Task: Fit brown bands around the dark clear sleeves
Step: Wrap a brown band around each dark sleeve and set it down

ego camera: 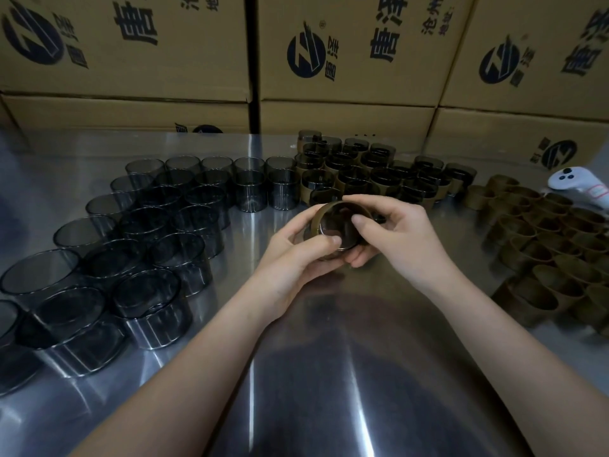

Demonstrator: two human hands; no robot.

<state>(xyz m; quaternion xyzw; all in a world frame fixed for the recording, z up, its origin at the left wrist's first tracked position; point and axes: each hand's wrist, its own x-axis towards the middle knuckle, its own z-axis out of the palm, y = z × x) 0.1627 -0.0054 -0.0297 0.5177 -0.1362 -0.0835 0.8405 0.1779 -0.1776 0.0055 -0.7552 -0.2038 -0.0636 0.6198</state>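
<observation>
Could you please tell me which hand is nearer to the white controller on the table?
Right. The right hand holds the banded sleeve left of the white controller; the left hand grips it from the farther side.

Smoky dark clear cylindrical sleeves without bands [145,222], left cluster: roughly two dozen; overlap blocks exact count. Same sleeves wearing brown bands [349,179], back-centre cluster: about twenty. Banded sleeve [336,222] between hands: one. Loose brown oval bands [560,275], right cluster: thirty or so, frame edge cuts some. Printed tan cardboard boxes [346,44]: six, partly visible. White plastic handheld controller [573,183]: one. Hands: two, left hand [296,252], right hand [398,239]. Shiny steel table [329,357]: one.
</observation>
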